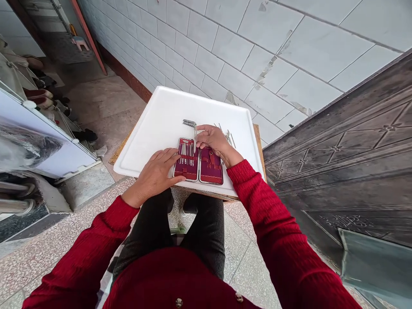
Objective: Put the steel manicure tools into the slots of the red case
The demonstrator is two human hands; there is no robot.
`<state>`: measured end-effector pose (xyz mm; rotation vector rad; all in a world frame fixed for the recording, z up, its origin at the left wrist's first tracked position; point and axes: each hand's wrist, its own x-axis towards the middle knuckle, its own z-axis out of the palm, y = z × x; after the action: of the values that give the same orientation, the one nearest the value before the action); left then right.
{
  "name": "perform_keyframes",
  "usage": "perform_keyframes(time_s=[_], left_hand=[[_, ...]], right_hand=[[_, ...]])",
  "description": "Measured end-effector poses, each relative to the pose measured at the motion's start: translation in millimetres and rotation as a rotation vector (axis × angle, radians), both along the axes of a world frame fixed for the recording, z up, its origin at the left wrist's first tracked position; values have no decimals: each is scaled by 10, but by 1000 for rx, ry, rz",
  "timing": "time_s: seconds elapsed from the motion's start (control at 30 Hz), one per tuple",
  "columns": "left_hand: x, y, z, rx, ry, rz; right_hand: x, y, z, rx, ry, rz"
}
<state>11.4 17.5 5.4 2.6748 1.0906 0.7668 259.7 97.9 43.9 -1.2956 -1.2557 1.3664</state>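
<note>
An open manicure case (210, 179) with a dark red lining lies near the front edge of the white tabletop (144, 137). Several slim metal manicure tools (186, 154) sit under the elastic band in its left half; the right half shows vacant loops. My left hand (156, 174) rests with fingers stretched out on the case's left side. Over the middle of the case, my right hand (212, 140) pinches a slim metal manicure tool (195, 143), partly hidden by the fingers. Nail clippers (189, 123) lie just behind. More metal tools (229, 136) lie beyond my right hand, partly covered by it.
A white tiled wall (206, 43) stands behind the table. On the right is a dark carved panel (334, 150). A rack with shoes (41, 98) stands at the left, by a white cabinet (48, 150). My legs are close to the table's front edge.
</note>
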Motion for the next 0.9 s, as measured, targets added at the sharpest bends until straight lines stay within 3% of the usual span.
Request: perform_keyframes(time_s=[0.23,0.47,0.9], left_hand=[[-7,9,3,-5,-9,-12],[-7,20,20,-16,8,-11],[-11,32,36,-77,40,9]], right_hand=[[51,-34,-130,125,-97,55],[133,1,-188,149,-122,65],[96,-27,-142,205,-329,0]])
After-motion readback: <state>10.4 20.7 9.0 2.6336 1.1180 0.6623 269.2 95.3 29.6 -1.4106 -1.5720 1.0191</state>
